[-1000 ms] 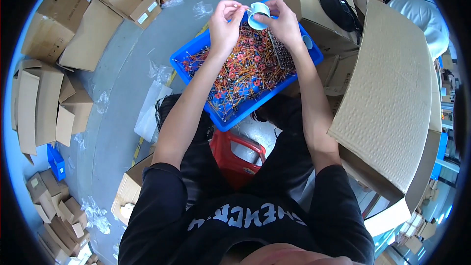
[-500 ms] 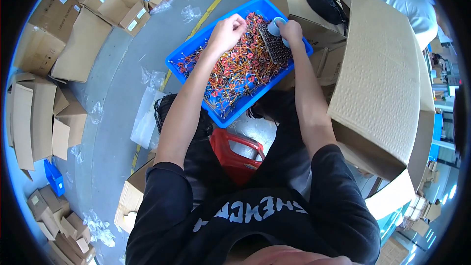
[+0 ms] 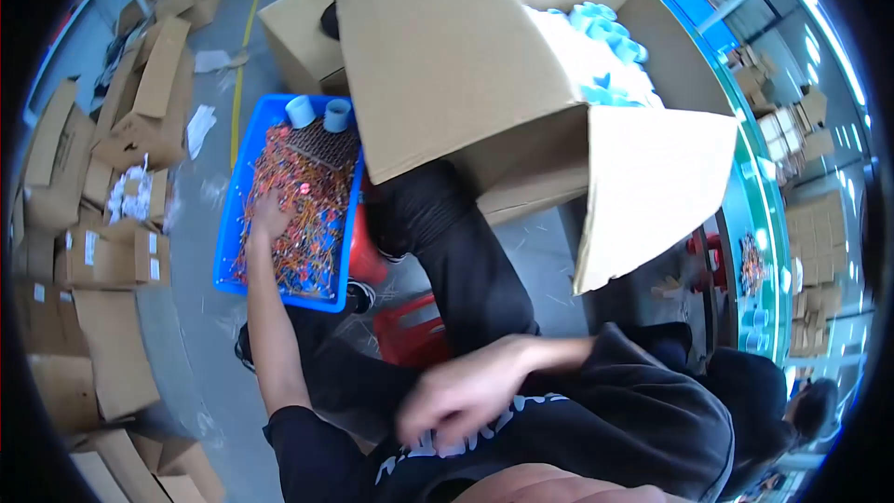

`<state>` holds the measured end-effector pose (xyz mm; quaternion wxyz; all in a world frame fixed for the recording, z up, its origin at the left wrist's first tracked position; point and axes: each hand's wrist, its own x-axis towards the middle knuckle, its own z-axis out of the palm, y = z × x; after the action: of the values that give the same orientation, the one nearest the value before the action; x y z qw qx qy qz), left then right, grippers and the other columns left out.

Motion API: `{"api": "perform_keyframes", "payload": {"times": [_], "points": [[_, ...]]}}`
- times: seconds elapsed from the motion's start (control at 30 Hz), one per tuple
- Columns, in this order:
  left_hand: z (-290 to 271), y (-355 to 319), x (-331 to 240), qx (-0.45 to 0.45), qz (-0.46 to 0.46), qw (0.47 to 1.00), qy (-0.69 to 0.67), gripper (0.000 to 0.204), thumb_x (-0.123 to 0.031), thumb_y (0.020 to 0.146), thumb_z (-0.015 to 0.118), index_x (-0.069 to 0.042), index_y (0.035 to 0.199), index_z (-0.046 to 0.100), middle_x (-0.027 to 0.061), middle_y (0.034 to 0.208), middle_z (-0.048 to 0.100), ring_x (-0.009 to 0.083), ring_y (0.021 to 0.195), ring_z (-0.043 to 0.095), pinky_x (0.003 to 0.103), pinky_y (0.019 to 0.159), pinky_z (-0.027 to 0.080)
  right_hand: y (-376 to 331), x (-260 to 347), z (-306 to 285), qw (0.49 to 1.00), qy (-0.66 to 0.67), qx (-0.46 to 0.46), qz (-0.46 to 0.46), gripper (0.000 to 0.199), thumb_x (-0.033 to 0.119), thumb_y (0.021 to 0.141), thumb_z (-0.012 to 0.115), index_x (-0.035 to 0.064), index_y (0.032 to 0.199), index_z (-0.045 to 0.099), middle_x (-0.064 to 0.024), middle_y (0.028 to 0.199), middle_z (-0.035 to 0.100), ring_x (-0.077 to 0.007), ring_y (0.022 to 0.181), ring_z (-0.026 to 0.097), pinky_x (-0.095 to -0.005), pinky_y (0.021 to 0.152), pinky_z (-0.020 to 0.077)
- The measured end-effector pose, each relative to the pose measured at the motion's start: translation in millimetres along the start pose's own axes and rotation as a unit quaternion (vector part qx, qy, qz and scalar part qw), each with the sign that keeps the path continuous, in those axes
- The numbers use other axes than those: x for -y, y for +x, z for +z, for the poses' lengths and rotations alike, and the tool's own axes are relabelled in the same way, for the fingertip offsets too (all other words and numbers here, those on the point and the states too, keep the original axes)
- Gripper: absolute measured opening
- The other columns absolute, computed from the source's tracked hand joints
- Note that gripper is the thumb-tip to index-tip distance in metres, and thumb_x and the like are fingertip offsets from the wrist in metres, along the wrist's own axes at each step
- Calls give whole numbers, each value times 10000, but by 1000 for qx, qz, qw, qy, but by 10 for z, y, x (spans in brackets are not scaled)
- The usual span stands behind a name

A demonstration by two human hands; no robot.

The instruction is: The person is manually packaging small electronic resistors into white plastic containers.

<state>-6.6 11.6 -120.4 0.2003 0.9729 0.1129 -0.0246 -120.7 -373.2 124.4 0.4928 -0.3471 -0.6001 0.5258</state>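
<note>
A blue tray full of small orange, red and black wired pieces lies over my lap side, at the left. My left hand reaches down onto the heap, its fingers looking apart; the fingertips merge with the pieces. At the tray's far end a dark studded plate rests on the heap. Two pale blue cups stand beside it. My right hand is away from the tray, in front of my chest, curled and smeared by motion. Nothing can be made out in it.
A large cardboard box stands just right of the tray, its flaps sticking out; more blue cups fill it. Between my legs is a red plastic stool. Opened cartons line the left side. A person sits at the lower right.
The view has turned to the right. My right hand has let go of the cup and drawn back to my chest. Two cups now stand in the tray. My left hand has lowered onto the heap.
</note>
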Motion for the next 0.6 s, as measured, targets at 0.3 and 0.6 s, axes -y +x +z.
{"api": "perform_keyframes", "payload": {"times": [0.3, 0.6], "points": [[76, -162, 25, -17, -25, 997, -71, 446, -91, 754, 691, -29, 1166, 532, 161, 1120, 588, 280, 1050, 565, 370, 877, 472, -2150, 2513, -1538, 833, -387, -313, 241, 360, 355, 916, 584, 24, 1053, 613, -71, 865, 619, -132, 680, 561, -244, 602, 457], [-243, -224, 30, 1, -11, 991, -134, 318, -26, 813, 625, -8, 1122, 554, 114, 1006, 583, 225, 902, 561, 319, 798, 455, -2983, 1569, -3210, 602, -310, -166, 717, 592, 440, 819, 670, 115, 1278, 485, -131, 1135, 588, -224, 942, 596, -323, 776, 500]]}}
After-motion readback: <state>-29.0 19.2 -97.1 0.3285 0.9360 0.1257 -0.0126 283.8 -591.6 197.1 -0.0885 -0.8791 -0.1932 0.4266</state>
